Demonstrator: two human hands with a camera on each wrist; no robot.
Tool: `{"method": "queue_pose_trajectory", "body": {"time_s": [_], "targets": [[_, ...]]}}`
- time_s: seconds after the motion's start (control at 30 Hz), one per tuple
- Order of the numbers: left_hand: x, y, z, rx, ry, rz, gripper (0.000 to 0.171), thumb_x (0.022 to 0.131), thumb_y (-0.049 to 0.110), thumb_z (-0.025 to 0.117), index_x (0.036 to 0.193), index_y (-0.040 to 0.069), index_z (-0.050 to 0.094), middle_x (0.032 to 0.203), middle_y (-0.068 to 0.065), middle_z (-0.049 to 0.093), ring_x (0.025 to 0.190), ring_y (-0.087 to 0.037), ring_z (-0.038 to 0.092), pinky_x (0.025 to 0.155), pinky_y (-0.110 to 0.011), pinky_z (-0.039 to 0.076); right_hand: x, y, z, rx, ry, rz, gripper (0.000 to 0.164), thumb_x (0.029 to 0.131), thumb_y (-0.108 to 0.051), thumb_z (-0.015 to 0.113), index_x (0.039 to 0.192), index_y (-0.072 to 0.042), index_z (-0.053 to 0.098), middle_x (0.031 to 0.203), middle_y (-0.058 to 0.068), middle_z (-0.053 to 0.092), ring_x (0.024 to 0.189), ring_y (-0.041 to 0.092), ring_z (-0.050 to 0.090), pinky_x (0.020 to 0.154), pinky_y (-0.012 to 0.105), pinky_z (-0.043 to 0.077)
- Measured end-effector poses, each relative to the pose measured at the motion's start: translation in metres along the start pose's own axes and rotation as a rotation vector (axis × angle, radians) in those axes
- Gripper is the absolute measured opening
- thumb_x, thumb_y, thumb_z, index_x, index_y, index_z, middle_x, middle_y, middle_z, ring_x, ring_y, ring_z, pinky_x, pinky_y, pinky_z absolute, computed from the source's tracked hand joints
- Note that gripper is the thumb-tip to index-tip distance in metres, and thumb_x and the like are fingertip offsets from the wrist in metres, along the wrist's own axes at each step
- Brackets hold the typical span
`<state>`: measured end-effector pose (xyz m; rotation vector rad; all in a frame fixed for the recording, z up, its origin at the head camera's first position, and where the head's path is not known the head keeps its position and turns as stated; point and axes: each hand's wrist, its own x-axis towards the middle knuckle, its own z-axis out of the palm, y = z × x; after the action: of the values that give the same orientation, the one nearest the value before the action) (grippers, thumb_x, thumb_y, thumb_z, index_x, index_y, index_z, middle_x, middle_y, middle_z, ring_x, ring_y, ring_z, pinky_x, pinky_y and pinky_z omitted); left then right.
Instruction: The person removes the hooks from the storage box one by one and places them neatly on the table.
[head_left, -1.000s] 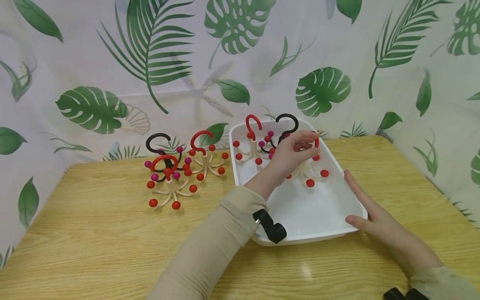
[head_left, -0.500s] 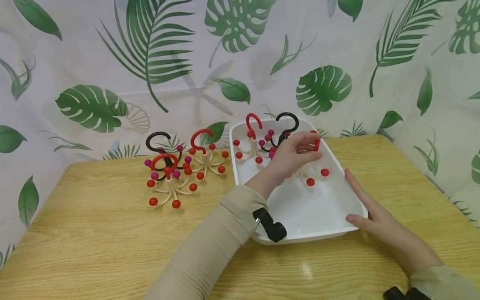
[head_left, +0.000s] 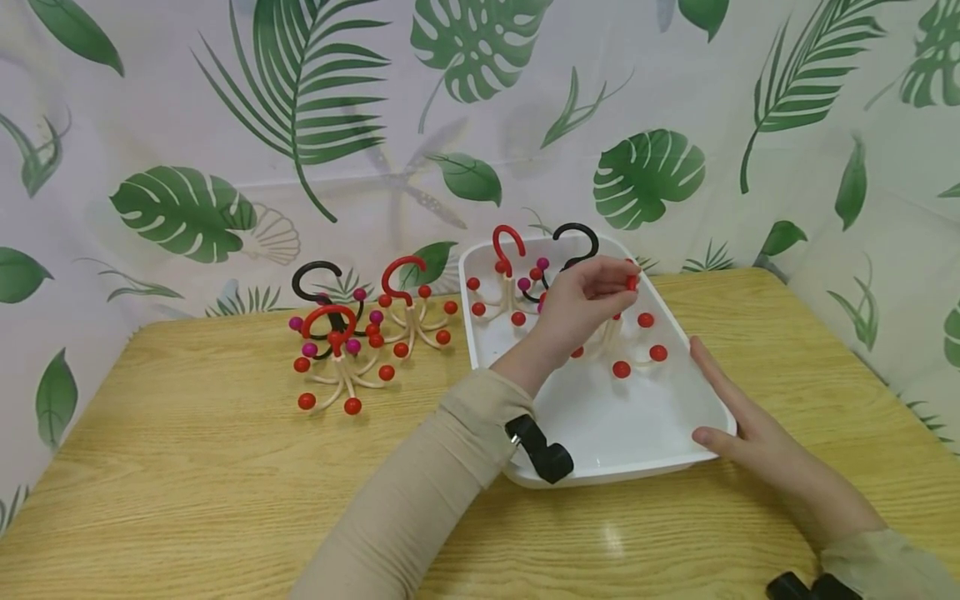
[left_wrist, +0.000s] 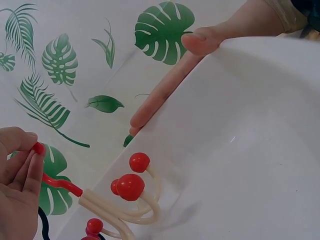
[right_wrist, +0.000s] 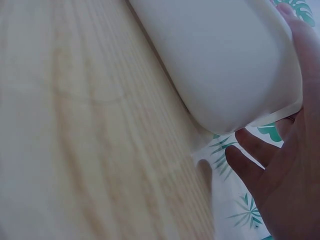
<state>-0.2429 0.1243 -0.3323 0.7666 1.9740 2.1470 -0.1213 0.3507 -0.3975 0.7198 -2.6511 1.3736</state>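
Note:
My left hand [head_left: 579, 307], over the back half of the white tray [head_left: 626, 429], pinches the red hook of a cream hanger with several curved arms. Red balls tip this cream hanger [left_wrist: 102, 206], and its arms are low inside the tray. In the left wrist view, thumb and fingers meet at the hook's end. Behind the hand stand another red-hooked cream hanger [head_left: 507, 287] and a partly hidden black hanger [head_left: 576, 229] with magenta balls. My right hand [head_left: 742, 425] holds the tray's right side near the front corner, thumb at the rim and fingers along the outer wall.
Left of the tray, on the wooden table [head_left: 195, 467], stand a black hanger [head_left: 313, 271] and two red-hooked cream hangers, one in front [head_left: 341, 371] and one nearer the tray [head_left: 410, 321]. A leaf-patterned cloth [head_left: 525, 100] hangs behind the table.
The cream hanger in my left hand has turned slightly, its red balls shifting and another showing at the right. The left hand has moved only a little; my right hand stays at the tray.

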Motion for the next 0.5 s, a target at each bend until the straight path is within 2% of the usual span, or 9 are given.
{"method": "queue_pose_trajectory", "body": {"time_s": [0.3, 0.5], "targets": [[0.000, 0.009, 0.001, -0.052, -0.007, 0.026, 0.027, 0.088, 0.005, 0.068, 0.115, 0.009, 0.065, 0.101, 0.002, 0.067, 0.087, -0.008, 0.064, 0.079, -0.022, 0.053, 0.000, 0.000, -0.002, 0.000, -0.003, 0.007, 0.090, 0.084, 0.002, 0.061, 0.154, -0.016, 0.008, 0.160, 0.003, 0.001, 0.141, -0.002, 0.004, 0.099, 0.003, 0.013], [-0.003, 0.025, -0.004, -0.065, -0.034, 0.066, 0.029, 0.088, 0.005, 0.067, 0.117, 0.007, 0.064, 0.106, -0.001, 0.066, 0.090, -0.008, 0.063, 0.082, -0.022, 0.052, 0.001, 0.000, 0.000, -0.002, -0.005, -0.009, 0.090, 0.084, 0.003, 0.060, 0.154, -0.015, 0.007, 0.160, 0.006, 0.001, 0.141, -0.001, 0.003, 0.100, 0.004, 0.012]]}}
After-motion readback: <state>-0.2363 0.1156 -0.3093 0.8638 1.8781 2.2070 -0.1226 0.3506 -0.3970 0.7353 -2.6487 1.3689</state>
